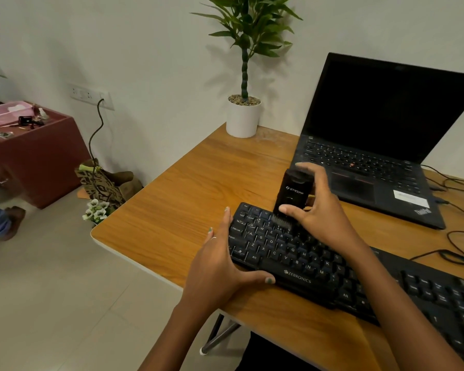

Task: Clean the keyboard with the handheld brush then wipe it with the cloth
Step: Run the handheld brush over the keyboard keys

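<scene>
Your right hand [315,207] grips the handheld brush [292,192] upright, thumb low on its front face, fingers curled over the top and back. Bristles touch the upper-left key rows. Your left hand [220,266] lies flat and relaxed, bracing the left edge of the keyboard [306,266], thumb on its front lip. The keyboard sits slanted on the wooden desk [188,199], just in front of the laptop [386,145]. The brush looks light and rigid, with smooth casing likely to slip, so hold it mid-body. Keycaps may pop off, so press lightly. No cloth in sight.
</scene>
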### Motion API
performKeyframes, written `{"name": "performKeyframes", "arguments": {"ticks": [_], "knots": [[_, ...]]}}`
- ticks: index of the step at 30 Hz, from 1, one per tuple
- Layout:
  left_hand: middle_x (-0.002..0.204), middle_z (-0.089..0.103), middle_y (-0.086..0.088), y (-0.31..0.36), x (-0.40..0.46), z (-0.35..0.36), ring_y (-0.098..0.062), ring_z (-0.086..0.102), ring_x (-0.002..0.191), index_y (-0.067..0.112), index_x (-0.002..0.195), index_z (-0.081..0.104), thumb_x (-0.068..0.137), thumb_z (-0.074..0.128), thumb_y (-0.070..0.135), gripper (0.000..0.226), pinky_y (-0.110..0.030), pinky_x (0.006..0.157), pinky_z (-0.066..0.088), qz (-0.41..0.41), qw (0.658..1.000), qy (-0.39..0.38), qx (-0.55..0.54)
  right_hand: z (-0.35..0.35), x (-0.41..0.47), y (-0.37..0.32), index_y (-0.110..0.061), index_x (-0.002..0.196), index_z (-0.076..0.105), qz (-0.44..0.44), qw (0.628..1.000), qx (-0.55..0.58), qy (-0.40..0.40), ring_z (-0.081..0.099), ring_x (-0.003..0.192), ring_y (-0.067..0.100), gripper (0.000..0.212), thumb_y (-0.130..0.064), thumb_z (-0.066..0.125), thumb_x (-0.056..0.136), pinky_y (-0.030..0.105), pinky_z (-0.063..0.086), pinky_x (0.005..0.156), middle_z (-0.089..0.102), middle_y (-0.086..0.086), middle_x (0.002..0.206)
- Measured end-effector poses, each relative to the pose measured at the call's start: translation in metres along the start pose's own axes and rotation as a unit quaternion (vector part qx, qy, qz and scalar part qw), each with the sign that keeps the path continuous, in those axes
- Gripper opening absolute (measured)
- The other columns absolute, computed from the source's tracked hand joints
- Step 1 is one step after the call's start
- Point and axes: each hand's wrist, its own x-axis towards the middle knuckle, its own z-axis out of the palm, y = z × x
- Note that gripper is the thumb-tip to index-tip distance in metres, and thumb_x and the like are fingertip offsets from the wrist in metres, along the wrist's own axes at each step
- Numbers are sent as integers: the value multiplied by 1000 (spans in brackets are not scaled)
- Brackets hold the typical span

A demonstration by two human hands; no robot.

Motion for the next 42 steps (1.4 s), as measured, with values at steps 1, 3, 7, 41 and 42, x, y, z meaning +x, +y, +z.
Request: {"name": "performKeyframes", "arguments": {"ticks": [1, 3, 7, 41, 42], "knots": [[154, 24, 19, 0, 0, 0, -20, 11, 147, 37, 150, -13, 36, 63, 86, 146, -45, 116, 25, -3, 1000, -1, 1, 0, -2, 0, -35, 135, 29, 1, 1000, 8, 29, 58, 84, 1, 79, -15, 77, 76, 22, 53, 66, 49, -22, 101], [154, 23, 19, 0, 0, 0, -19, 10, 147, 37, 149, -14, 36, 63, 85, 145, -43, 117, 23, -4, 1000, 2, 0, 1, -6, -1, -35, 135, 30, 4, 996, 13, 92, 58, 81, -2, 79, -19, 79, 74, 14, 51, 61, 49, -23, 97], [154, 24, 19, 4, -1, -2, -17, 11, 146, 35, 149, -13, 39, 65, 79, 143, -38, 119, 18, 5, 1000, 3, 3, 8, -14, -1, -31, 131, 36, 0, 992, -22, 122, 56, 82, -4, 75, -32, 80, 71, 12, 46, 60, 50, -23, 93], [139, 8, 34, 6, 1, -5, 9, -4, 123, 39, 144, -19, 45, 76, 72, 141, -29, 117, 9, 8, 1000, -4, 2, 25, 26, -19, -28, 99, 49, 7, 1000, 12, -18, 63, 94, 15, 72, -61, 78, 42, 36, 54, 83, 66, -5, 95], [139, 9, 33, 7, 1, -5, 9, -4, 121, 39, 144, -19, 45, 76, 72, 141, -29, 117, 8, 10, 1000, -4, 2, 27, 26, -19, -27, 100, 47, 4, 1000, 3, 9, 63, 90, 16, 72, -60, 77, 43, 32, 54, 78, 65, -4, 93]]}}
